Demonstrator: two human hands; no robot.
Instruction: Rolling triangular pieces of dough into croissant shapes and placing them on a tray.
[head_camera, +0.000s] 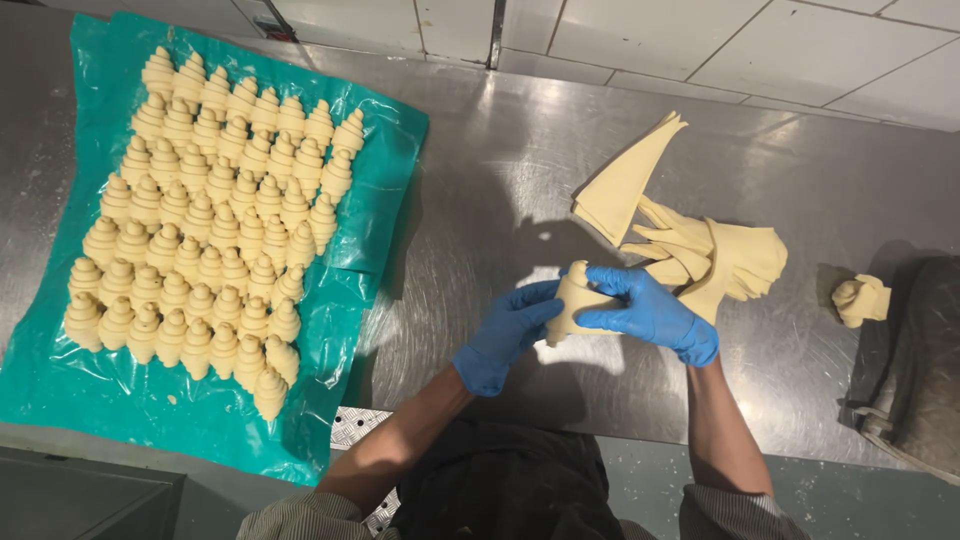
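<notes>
My blue-gloved left hand (505, 335) and right hand (650, 312) close their fingers around a pale, half-rolled dough croissant (575, 300) at frame centre, above the steel tabletop (500, 180).

2 blue gloves (505, 335) — finely striped rolled-up sleeves (300, 518) — dark apron (505, 480).

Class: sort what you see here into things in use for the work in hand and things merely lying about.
In use: rolled dough piece, left hand, right hand, cut dough triangles, shaped croissants on green sheet.
Lying about: dough scrap, dark cloth.
</notes>
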